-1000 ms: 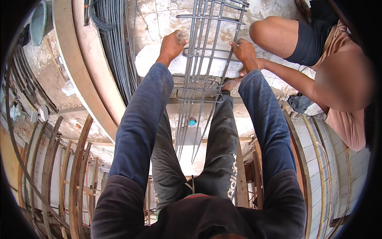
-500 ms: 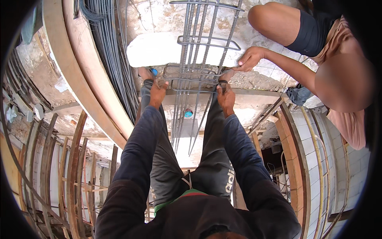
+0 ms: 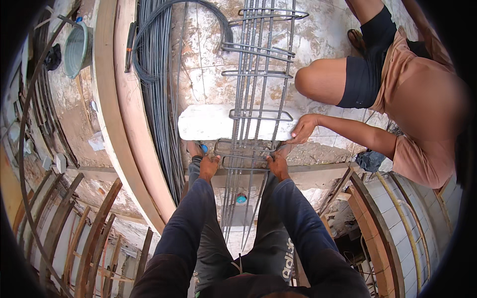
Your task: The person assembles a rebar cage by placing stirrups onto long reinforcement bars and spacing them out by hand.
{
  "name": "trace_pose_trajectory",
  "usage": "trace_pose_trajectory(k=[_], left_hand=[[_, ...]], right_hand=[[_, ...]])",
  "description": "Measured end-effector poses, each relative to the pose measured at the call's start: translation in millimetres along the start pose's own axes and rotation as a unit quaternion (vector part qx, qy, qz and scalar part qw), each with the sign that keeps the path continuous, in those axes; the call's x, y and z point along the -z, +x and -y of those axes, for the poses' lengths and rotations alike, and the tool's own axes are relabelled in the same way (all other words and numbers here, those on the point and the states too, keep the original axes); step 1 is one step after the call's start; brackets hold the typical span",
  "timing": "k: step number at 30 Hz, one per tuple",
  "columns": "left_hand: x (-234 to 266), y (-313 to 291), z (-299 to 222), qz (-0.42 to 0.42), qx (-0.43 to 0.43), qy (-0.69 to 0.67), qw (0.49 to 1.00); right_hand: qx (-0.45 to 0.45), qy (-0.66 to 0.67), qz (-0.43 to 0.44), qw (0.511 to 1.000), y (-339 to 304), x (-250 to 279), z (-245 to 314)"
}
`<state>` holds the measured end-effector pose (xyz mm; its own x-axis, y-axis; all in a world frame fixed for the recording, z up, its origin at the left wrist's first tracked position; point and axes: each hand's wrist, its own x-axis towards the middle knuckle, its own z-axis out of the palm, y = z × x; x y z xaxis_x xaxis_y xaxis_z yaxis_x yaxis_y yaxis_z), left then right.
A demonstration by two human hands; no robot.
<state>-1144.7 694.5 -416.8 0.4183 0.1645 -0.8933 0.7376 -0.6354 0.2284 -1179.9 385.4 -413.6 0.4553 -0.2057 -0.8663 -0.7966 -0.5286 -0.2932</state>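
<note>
Long steel rebars [image 3: 242, 94] run away from me between my legs, tied into a cage by several bent rectangular stirrups. My left hand [image 3: 209, 168] is closed at the left end of the nearest stirrup [image 3: 243, 169], fingertips pinched at its corner. At the opposite end my right hand [image 3: 278, 166] pinches the same stirrup; its fingertips are partly hidden. Just beyond lies another stirrup [image 3: 231, 141], close to the first. Under the cage sits a long white block [image 3: 203, 122]. A co-worker's hand [image 3: 304, 128] rests at the block's right end.
The co-worker [image 3: 367, 82] crouches at the right. Left of the cage are a bundle of loose rebars [image 3: 158, 109], a wire coil [image 3: 186, 2] and long wooden boards [image 3: 130, 107]. A timber beam [image 3: 315, 169] crosses near my hands. Openings with wooden posts [image 3: 102, 223] lie on both sides below.
The view has shifted, so the cage, block and hands appear lower and more of the far cage shows. Both my hands stay at the near stirrups; the co-worker's hand stays at the block.
</note>
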Motion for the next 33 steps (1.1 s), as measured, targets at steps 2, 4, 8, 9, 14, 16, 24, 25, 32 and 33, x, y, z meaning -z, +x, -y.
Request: trace_pose_trajectory(k=[2,4,8,9,14,16,24,25,32,33], left_hand=[[-7,6,12,0.016,-0.012,-0.051,0.998],[-21,14,30,0.013,-0.032,-0.101,0.994],[-54,31,68,-0.039,-0.036,-0.183,0.982],[-57,32,74,-0.032,0.020,-0.189,0.981],[-44,21,68,0.081,0.035,-0.154,0.984],[-29,12,55,0.103,0.026,-0.126,0.986],[41,-92,26,0.069,-0.150,0.024,0.986],[52,-113,27,0.057,-0.190,0.044,0.979],[96,-247,42,-0.054,-0.217,0.217,0.950],[93,-255,42,-0.049,-0.169,0.228,0.958]], right_hand=[[0.023,-0.021,-0.031,0.999,4,-4,-5],[0.045,-0.048,-0.053,0.996,10,-7,-10],[0.063,-0.131,-0.066,0.987,16,-11,-15],[0.069,-0.156,-0.068,0.983,15,-12,-15],[0.031,-0.114,-0.092,0.989,10,-21,-8],[0.020,-0.096,-0.094,0.991,10,-22,-6],[0.009,-0.111,-0.063,0.992,-56,16,-24],[0.018,-0.131,-0.040,0.990,-76,26,-27],[-0.060,-0.286,0.035,0.956,-230,56,-8],[-0.078,-0.307,0.031,0.948,-244,54,-2]])
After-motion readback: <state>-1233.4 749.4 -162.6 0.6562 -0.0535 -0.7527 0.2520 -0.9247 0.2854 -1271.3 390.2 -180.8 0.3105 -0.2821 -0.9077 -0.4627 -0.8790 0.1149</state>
